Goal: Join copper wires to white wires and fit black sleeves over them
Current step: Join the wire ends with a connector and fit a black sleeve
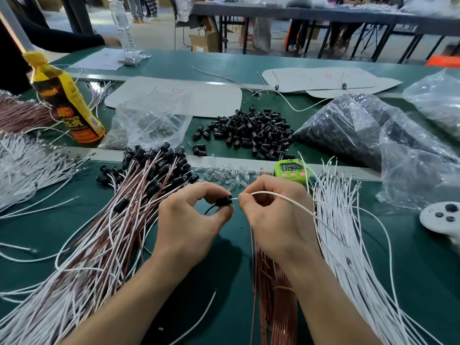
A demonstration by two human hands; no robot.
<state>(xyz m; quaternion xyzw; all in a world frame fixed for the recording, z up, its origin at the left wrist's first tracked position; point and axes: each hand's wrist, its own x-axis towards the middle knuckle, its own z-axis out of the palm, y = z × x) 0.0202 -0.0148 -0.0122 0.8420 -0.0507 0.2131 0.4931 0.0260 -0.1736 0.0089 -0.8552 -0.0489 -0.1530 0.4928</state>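
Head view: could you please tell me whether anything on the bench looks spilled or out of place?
Black sleeves lie in a loose heap beside their bag, a few strayed. A white game controller at the right edge seems unrelated to the wiring.

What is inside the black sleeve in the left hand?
A white wire, pinched by the right hand, enters the black sleeve. Its wall and the left hand hide the rest.

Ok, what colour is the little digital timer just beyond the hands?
The timer is bright green with pink buttons, clearest in the head view.
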